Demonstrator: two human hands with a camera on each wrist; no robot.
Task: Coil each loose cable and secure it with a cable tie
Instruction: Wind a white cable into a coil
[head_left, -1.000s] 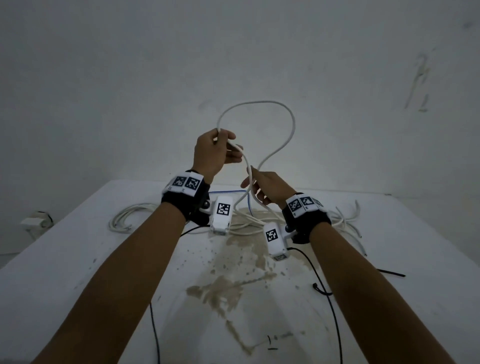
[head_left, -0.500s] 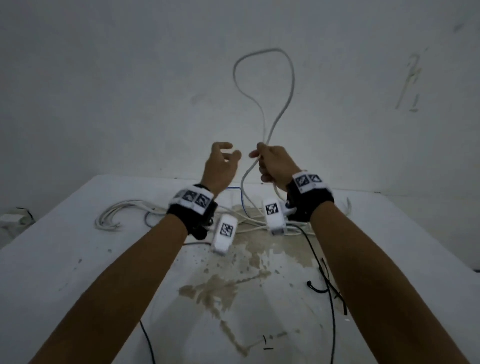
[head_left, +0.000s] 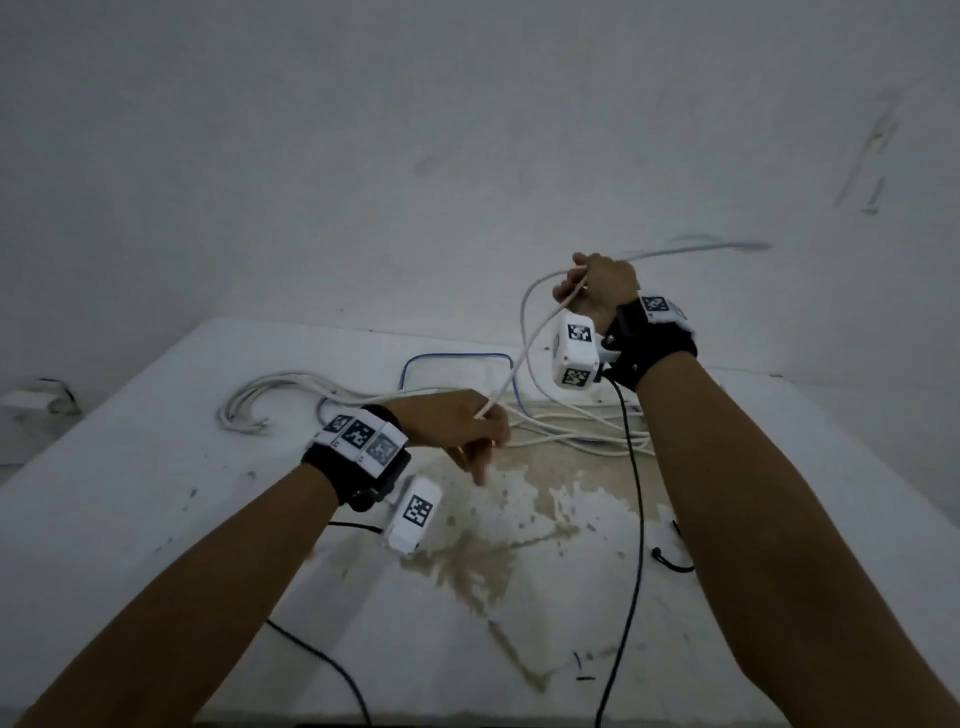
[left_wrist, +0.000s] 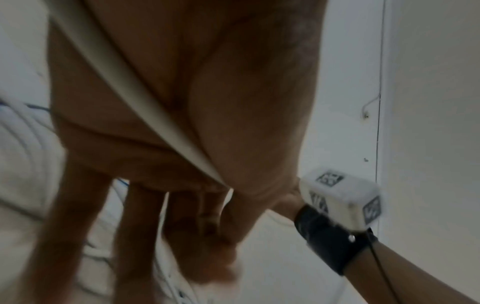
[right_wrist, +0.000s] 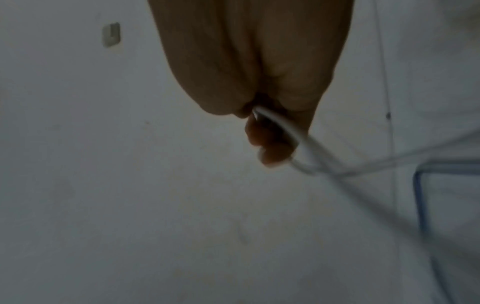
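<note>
- White cable: held in the air above the far middle of the worktop, stretched between both hands. A loop and a blurred free end extend from the upper hand toward the right.
- Right hand: raised above the far edge, fingers clenched round the cable strands.
- Left hand: low over the worktop's middle, cable pinched at the thumb side; remaining fingers hang loosely downward.
- Against half a second earlier: the hands were close together and the loop stood tall above them; now they are well apart, the left lowered, the right off to the right.
- Judgement on the step: coiling in progress. Keep each turn the same size, feed slack evenly through the left hand, and keep the strand free of the loose cables lying behind.
- No cable tie identifiable in these views.
</note>
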